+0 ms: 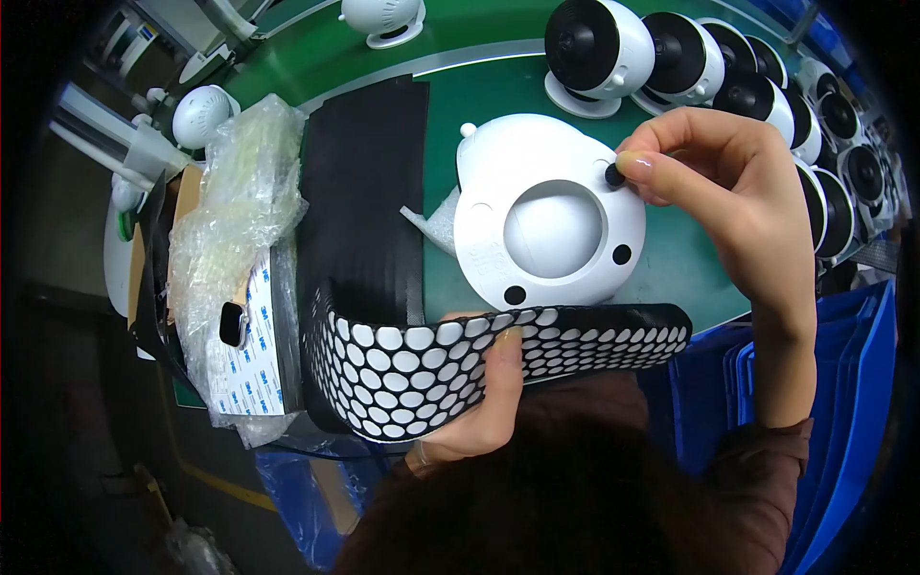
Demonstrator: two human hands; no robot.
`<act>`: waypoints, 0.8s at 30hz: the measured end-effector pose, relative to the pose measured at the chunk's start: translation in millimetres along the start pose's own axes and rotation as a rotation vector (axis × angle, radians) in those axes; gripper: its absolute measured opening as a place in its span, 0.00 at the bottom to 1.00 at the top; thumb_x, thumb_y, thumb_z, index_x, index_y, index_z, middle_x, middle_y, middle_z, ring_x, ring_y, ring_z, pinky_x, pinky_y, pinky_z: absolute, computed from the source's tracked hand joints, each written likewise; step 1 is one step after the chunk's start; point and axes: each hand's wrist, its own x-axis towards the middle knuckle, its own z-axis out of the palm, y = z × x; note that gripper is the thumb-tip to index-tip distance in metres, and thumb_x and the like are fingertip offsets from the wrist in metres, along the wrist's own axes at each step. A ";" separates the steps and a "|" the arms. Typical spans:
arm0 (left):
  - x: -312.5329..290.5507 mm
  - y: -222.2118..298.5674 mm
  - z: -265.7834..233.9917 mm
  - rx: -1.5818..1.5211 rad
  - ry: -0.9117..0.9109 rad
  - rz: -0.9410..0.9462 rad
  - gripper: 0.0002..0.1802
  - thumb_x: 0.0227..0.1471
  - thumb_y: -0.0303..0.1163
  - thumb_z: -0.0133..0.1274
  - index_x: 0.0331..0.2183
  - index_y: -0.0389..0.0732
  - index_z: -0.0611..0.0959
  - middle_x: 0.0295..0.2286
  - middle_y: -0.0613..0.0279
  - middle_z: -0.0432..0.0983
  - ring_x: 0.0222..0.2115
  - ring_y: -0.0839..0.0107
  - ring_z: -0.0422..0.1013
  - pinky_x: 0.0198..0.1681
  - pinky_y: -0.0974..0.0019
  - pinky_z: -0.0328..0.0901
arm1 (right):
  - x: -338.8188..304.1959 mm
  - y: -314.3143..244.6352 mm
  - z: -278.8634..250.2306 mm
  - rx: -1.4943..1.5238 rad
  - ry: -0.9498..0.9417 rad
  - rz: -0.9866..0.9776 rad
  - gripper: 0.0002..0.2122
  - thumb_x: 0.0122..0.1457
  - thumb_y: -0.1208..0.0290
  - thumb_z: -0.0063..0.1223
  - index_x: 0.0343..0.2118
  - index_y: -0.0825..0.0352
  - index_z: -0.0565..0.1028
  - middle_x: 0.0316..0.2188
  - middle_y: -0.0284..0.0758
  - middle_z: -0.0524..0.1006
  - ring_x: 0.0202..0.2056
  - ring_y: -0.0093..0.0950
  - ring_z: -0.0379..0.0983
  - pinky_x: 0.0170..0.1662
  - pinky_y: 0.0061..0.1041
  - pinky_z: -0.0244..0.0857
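My right hand (733,187) pinches a small round black pad (614,175) between thumb and forefinger, at the upper right of a white round base (522,153). The pad is at or just over a shallow recess; whether it touches cannot be made out. Two black pads (621,254) sit on the base's lower rim, and one shallow recess at its upper left is bare. My left hand (484,412) grips a curved black sheet (422,374) covered with rows of white discs, thumb on its face. The sheet stands against the base's near edge.
A long black strip (362,182) lies left of the base. Beyond it are crumpled bubble wrap (240,172) and a small black-faced smartwatch (232,324). Several white devices with black fronts (585,48) crowd the right back. Blue bins (843,402) stand at the lower right.
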 end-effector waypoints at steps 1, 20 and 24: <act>1.7 -1.1 0.4 0.047 -0.046 0.007 0.14 0.31 0.20 0.56 0.27 0.32 0.73 0.23 0.61 0.71 0.23 0.76 0.67 0.28 0.78 0.62 | 0.1 -0.8 0.7 0.001 -0.002 0.001 0.06 0.46 0.73 0.51 0.24 0.71 0.73 0.22 0.33 0.73 0.25 0.18 0.68 0.32 0.13 0.61; 11.3 12.3 -0.2 -0.186 -0.009 0.027 0.14 0.37 0.24 0.53 0.32 0.33 0.72 0.28 0.64 0.71 0.28 0.78 0.68 0.32 0.79 0.61 | 3.4 -10.0 8.4 -0.222 0.019 -0.047 0.06 0.45 0.73 0.52 0.22 0.70 0.72 0.19 0.31 0.72 0.22 0.16 0.67 0.28 0.11 0.60; 10.0 10.9 5.2 -0.231 -0.001 0.034 0.15 0.38 0.25 0.52 0.33 0.33 0.72 0.29 0.64 0.71 0.29 0.78 0.68 0.34 0.79 0.61 | 4.8 -7.7 6.3 -0.168 -0.009 -0.060 0.06 0.45 0.73 0.52 0.22 0.70 0.72 0.19 0.31 0.72 0.22 0.16 0.67 0.29 0.11 0.60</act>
